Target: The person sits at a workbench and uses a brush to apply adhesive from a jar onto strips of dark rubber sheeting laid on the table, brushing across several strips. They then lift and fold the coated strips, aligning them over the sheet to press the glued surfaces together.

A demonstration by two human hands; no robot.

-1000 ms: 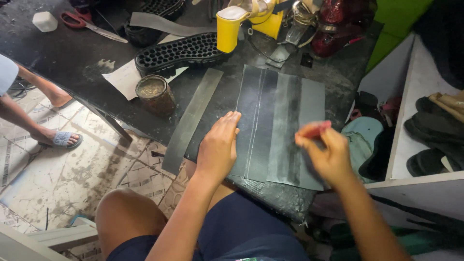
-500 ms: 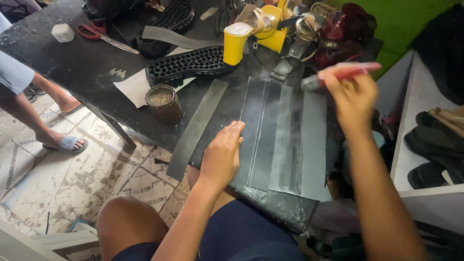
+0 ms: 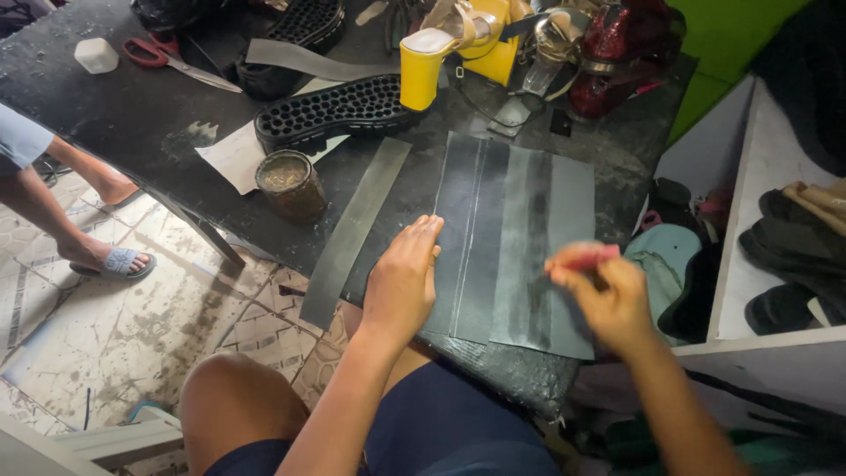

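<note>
I see a dark worktable (image 3: 115, 106); on it lie grey sheets (image 3: 515, 238), a loose strip (image 3: 352, 234), a glue tin (image 3: 289, 183), scissors (image 3: 167, 60), black soles (image 3: 330, 110).

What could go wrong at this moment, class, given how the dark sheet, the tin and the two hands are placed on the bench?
1. The dark sheet overhangs the table edge by the knees; only the left hand pins it, so it might slide.
2. The open tin stands near the table edge, beside the loose strip; a knock could tip it.
3. The right hand is blurred, holding a red tool; its strokes might stray off the sheet.
</note>
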